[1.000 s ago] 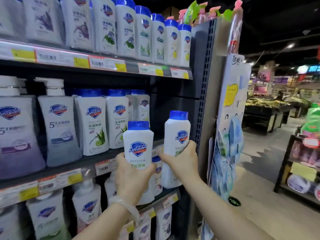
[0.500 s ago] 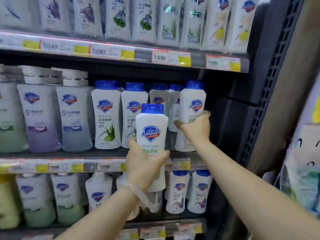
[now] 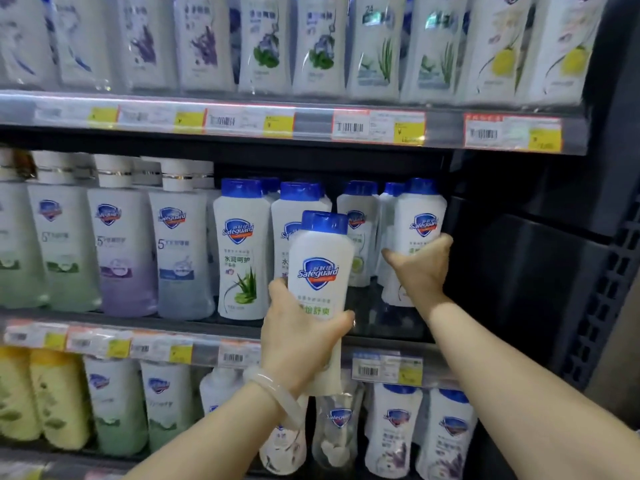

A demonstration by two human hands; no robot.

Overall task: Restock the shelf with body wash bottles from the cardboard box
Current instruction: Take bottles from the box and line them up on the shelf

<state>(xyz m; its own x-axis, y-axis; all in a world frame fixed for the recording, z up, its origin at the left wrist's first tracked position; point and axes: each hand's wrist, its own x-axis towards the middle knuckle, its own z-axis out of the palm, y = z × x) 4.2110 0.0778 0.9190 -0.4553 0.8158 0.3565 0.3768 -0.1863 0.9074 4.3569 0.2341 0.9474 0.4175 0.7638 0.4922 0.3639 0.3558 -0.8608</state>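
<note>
I see the left hand (image 3: 298, 337) gripping one body wash bottle (image 3: 320, 271) upright before the middle shelf (image 3: 173, 327). The right hand (image 3: 420, 271) grips another bottle (image 3: 420, 216) at the shelf's right end, beside blue-capped bottles (image 3: 242, 247).

Body appearance, head camera. I see two arms entering from the bottom edge, both bare from the frame edge up to the wrists; no sleeve fabric shows on either forearm. Left hand (image 3: 298, 337): no rings that I can make out. Around the left wrist sits a bangle (image 3: 277, 393), a smooth, rounded, closed ring, pale milky white and slightly translucent, with a soft sheen along its outer curve. Right hand (image 3: 420, 271): no ring, band or watch visible on it or on its wrist. Fingernails are too blurred for me to note any detail.
</note>
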